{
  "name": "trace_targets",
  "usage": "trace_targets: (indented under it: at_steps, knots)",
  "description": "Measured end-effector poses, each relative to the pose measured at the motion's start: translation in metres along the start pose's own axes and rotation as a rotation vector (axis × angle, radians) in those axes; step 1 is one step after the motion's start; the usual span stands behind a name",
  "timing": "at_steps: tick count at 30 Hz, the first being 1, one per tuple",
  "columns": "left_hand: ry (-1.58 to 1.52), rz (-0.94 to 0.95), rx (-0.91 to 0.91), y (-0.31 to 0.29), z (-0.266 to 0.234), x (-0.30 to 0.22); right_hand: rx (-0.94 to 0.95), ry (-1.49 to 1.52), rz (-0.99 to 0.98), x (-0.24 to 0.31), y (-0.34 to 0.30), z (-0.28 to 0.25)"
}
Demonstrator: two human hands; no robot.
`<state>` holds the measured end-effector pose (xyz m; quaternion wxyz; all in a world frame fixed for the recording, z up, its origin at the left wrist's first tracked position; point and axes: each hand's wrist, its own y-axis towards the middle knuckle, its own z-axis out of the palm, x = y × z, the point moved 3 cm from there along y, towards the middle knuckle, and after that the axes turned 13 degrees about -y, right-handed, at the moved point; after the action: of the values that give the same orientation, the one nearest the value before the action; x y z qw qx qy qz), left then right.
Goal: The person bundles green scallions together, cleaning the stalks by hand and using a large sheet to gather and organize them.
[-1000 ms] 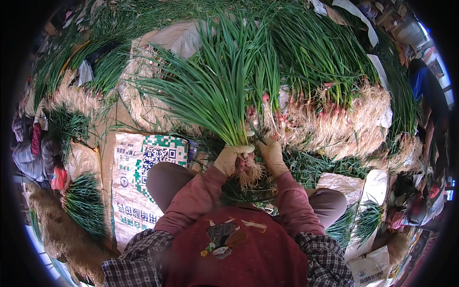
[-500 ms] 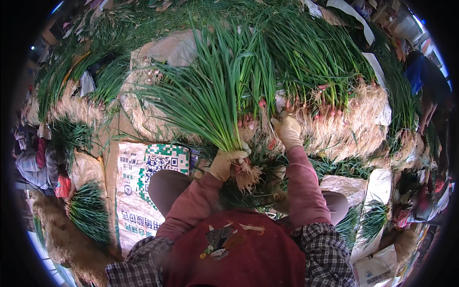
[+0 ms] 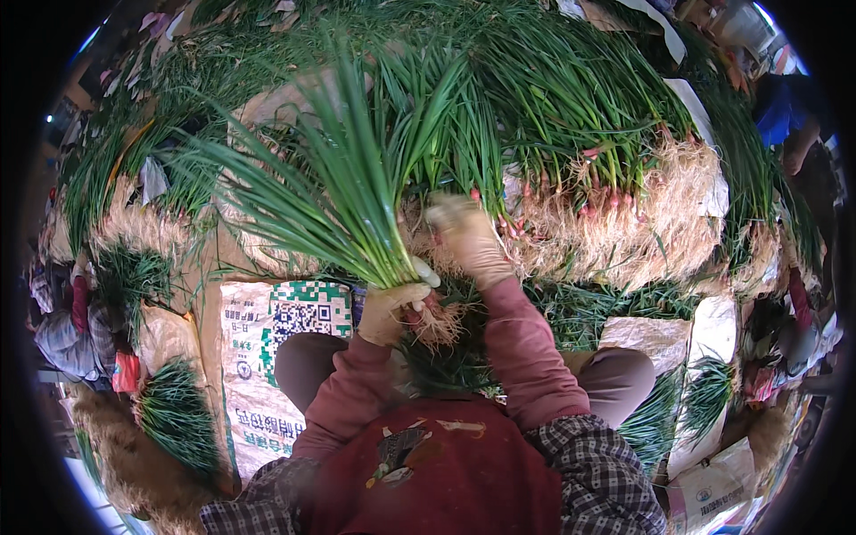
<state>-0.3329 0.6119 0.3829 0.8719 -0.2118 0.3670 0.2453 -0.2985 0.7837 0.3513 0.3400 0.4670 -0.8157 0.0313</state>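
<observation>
My left hand (image 3: 390, 312), in a pale glove, is closed around the lower stems of a bunch of scallions (image 3: 361, 209). Long green leaves fan up and to the left, while reddish bulbs and pale stringy roots (image 3: 437, 323) hang out below the fist. To the right of that bunch is my gloved right hand (image 3: 470, 239), smeared by motion, its fingers hard to make out. It is over the near edge of a row of scallions (image 3: 571, 116), whose pink bulbs and roots face me. Whether it holds anything cannot be seen.
A printed white sack (image 3: 241, 357) lies to my left. Smaller scallion bundles rest at the lower left (image 3: 178, 410) and lower right (image 3: 709, 392). Loose green leaves (image 3: 571, 308) litter the ground before my knees. Other people sit at both sides.
My left hand and its bunch have shifted left and slightly down. The right hand has swung left, from the row's roots toward the held bunch.
</observation>
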Motion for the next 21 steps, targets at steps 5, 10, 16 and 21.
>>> trace_targets:
  at_steps: [5, 10, 16, 21]
  knots:
    - [-0.071, -0.14, 0.043, 0.004, -0.003, 0.026, 0.007, -0.549, 0.435, -0.129, -0.026, -0.015]
    - [-0.143, -0.247, 0.034, 0.008, 0.005, 0.043, -0.094, -0.387, 0.299, -0.089, -0.047, -0.045]
    - [-0.014, -0.38, -0.074, 0.007, 0.004, 0.061, 0.021, 0.056, -0.06, -0.011, -0.101, -0.049]
    - [-0.178, -0.242, -0.11, 0.007, -0.001, 0.065, 0.005, 0.609, 0.691, -0.055, -0.107, -0.028]
